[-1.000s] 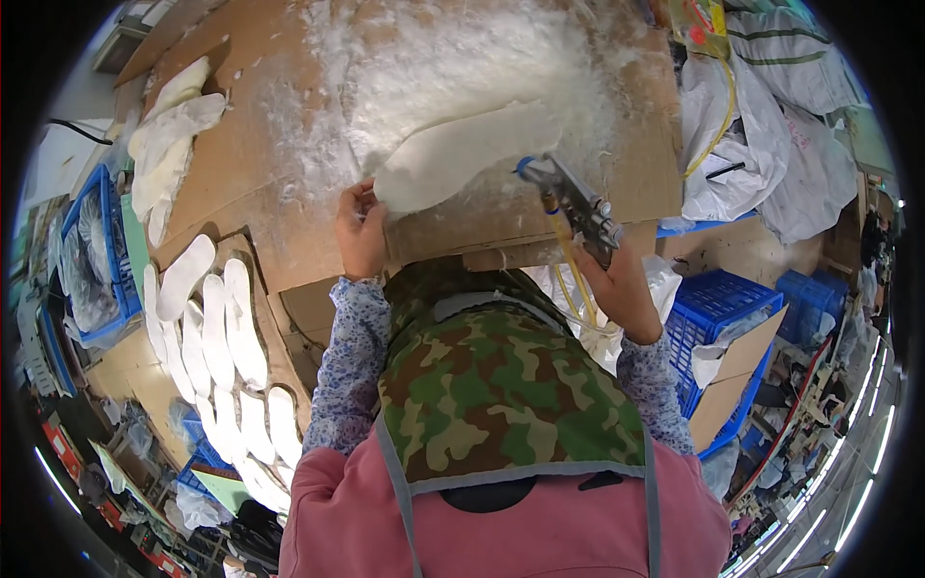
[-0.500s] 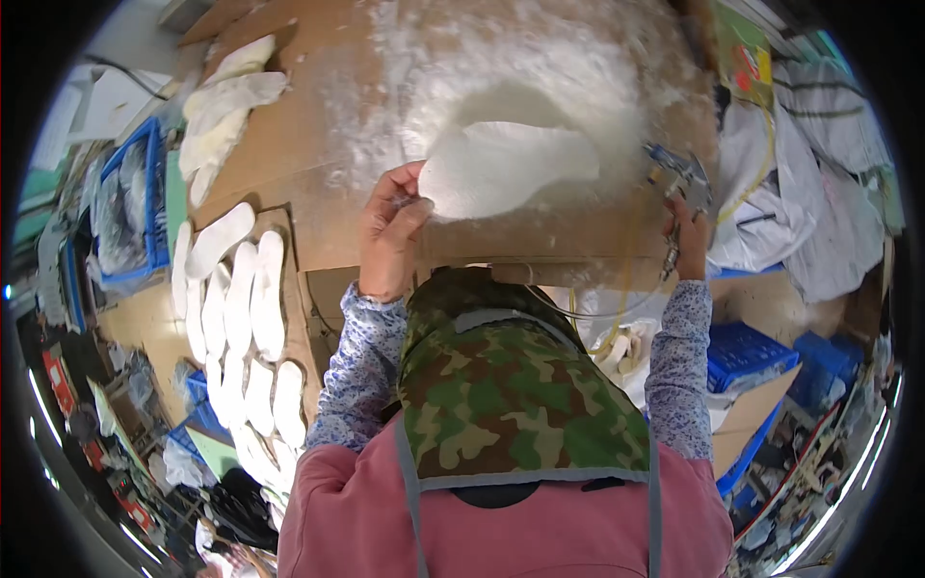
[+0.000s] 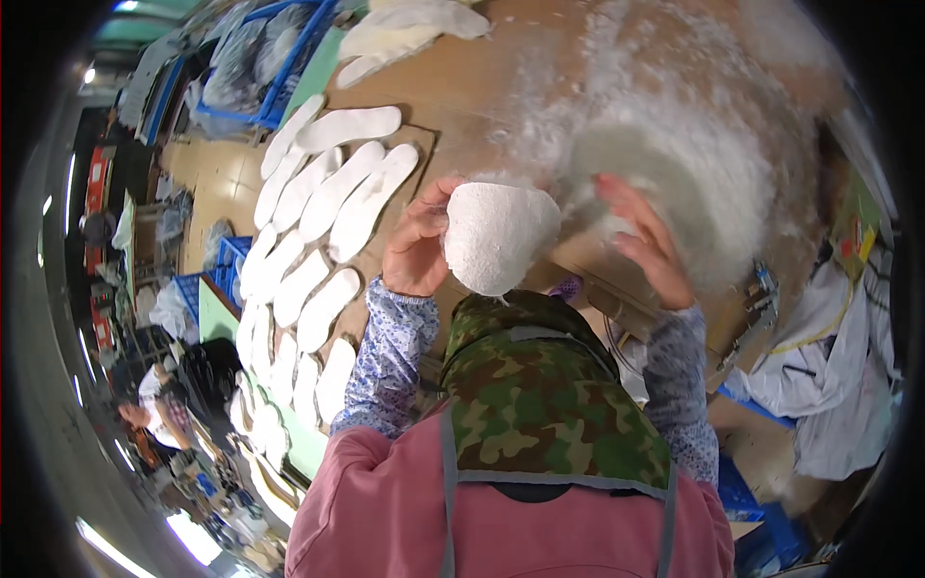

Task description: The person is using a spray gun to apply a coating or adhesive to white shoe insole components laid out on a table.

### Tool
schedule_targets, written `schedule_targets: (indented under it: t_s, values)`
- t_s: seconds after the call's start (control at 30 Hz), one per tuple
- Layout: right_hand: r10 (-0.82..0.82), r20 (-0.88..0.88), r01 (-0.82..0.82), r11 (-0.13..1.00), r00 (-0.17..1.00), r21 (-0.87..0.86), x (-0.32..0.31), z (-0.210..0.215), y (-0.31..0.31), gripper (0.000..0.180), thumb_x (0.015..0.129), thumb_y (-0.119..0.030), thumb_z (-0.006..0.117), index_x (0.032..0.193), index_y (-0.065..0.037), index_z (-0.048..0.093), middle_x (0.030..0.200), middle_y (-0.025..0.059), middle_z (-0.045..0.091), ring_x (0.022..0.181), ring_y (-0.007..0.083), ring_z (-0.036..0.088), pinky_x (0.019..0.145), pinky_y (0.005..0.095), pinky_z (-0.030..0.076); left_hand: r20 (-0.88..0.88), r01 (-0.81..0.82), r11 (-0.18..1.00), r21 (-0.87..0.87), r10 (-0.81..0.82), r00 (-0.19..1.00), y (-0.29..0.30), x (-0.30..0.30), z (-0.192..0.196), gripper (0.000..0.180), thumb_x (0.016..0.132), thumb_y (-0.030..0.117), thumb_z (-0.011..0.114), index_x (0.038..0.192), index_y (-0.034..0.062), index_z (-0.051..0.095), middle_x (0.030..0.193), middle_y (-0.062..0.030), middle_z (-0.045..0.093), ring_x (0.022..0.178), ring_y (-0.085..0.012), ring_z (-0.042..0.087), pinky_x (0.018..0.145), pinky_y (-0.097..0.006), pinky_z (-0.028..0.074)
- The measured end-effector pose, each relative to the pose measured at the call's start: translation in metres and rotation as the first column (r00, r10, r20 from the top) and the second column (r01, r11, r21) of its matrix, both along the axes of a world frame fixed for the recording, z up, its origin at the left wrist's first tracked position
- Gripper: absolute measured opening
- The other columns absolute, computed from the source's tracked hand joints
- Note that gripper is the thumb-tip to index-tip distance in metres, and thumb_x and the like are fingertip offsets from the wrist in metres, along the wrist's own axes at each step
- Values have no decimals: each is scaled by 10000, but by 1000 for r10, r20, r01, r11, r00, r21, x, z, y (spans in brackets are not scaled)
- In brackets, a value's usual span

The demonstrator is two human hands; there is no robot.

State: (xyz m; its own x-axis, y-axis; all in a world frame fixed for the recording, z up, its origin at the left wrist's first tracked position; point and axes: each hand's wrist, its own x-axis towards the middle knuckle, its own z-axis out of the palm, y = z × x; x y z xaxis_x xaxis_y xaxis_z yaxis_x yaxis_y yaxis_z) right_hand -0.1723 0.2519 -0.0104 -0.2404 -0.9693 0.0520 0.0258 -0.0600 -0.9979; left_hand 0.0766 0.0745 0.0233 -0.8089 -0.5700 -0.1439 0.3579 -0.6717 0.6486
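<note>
My left hand (image 3: 416,241) is closed on the left edge of a white insole (image 3: 499,236), which is tilted upward and foreshortened in front of my chest. To its right, my right hand (image 3: 650,241) holds nothing; its fingers are stretched out and slightly smeared by motion. A metal spray gun (image 3: 761,297) lies at the right edge of the cardboard-covered table, apart from my right hand. Several white insoles (image 3: 371,197) lie in rows on a board to the left of my left hand.
White fluffy residue (image 3: 732,183) covers much of the table around a bare greyish patch. More pale insoles (image 3: 409,29) are piled at the far left. A blue crate (image 3: 265,106) holds plastic-wrapped things. White sacks (image 3: 819,385) hang at the right. Another person (image 3: 159,405) is at the lower left.
My right hand has let go of the spray gun and moved left, toward the insole. My left hand has tilted the insole up. The whole view has turned toward the left.
</note>
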Motion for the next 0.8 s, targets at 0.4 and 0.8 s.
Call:
schedule_targets:
  t_s: [0.4, 0.8]
  values:
    - [472, 351, -581, 730, 809, 359, 133, -49, -120, 291, 826, -150, 666, 1052, 25, 616, 914, -9, 618, 839, 58, 543, 762, 222, 444, 447, -469, 877, -108, 464, 765, -46, 203, -72, 393, 807, 11, 492, 1195, -18, 543, 1135, -100, 591, 996, -189, 597, 863, -304, 505]
    - [733, -173, -548, 623, 657, 558, 202, -71, -236, 306, 735, -178, 799, 958, -4, 683, 813, 79, 670, 765, 130, 598, 720, 280, 475, 717, -618, 683, -388, 646, 263, 25, 300, -150, 288, 817, -34, 555, 1091, 51, 568, 950, -3, 545, 840, -102, 522, 749, -235, 439]
